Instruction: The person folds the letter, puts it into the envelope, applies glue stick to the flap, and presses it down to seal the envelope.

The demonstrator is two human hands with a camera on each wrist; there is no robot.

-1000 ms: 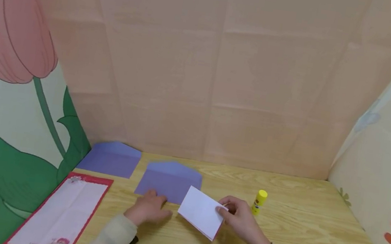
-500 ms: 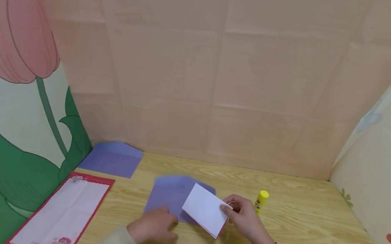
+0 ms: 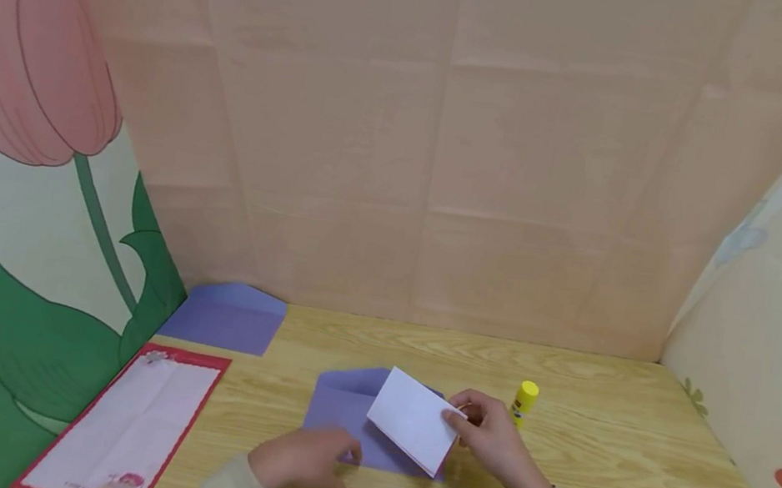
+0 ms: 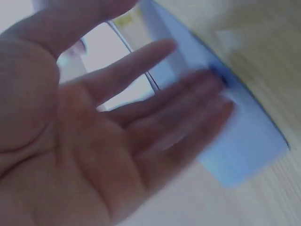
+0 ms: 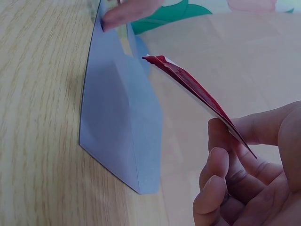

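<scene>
My right hand (image 3: 493, 445) pinches a folded white sheet (image 3: 413, 420) by its right edge, thumb on top. Seen edge-on in the right wrist view, the folded sheet (image 5: 188, 84) shows red on its inner side. Below and partly behind it lies a purple envelope (image 3: 339, 413) with its flap raised toward the far side; the sheet covers its right part. Beside the envelope's near left edge is my left hand (image 3: 306, 459), holding nothing. The left wrist view shows that hand (image 4: 108, 127) with fingers extended and blurred; whether they touch the envelope I cannot tell.
A second purple envelope (image 3: 223, 324) lies at the back left of the wooden table (image 3: 611, 446). In front of it is a red-bordered white sheet (image 3: 125, 423). A yellow glue stick (image 3: 525, 399) stands beyond my right hand. Printed sheets wall the table in.
The nearer envelope has slid toward me and to the right, under the folded sheet. My left hand moved along with it, back and rightward. My right hand barely shifted.
</scene>
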